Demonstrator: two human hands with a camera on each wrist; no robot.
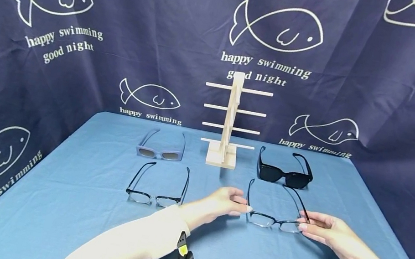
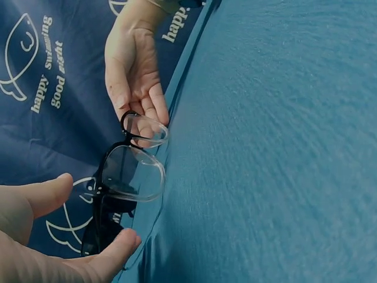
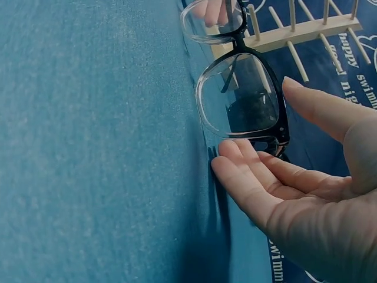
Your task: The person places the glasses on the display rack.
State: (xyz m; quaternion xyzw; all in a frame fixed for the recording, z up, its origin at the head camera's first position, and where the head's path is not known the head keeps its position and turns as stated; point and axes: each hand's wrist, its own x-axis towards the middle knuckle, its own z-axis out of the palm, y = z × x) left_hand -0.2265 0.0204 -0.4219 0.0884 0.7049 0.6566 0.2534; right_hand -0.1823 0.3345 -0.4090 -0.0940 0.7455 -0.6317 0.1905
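Note:
A pair of black-browed glasses with clear lower rims point(image 1: 280, 221) stands with temples unfolded, pointing away from me, at the right front of the table. My left hand point(image 1: 223, 201) is at its left hinge, thumb and fingers spread apart in the left wrist view. On the opposite side my right hand point(image 1: 336, 235) has its thumb and fingers around the right hinge corner. In the right wrist view a gap shows between that thumb point(image 3: 300, 93) and the fingers, with the fingertips right at the lens's lower edge.
Similar dark-browed glasses point(image 1: 154, 197) lie at the left. Behind are purple-grey sunglasses point(image 1: 159, 154) and black sunglasses point(image 1: 284, 176). A wooden rack with several crossbars point(image 1: 230, 119) stands between them at the back of the blue-covered table point(image 1: 90, 229), before a fish-print curtain point(image 1: 189, 43).

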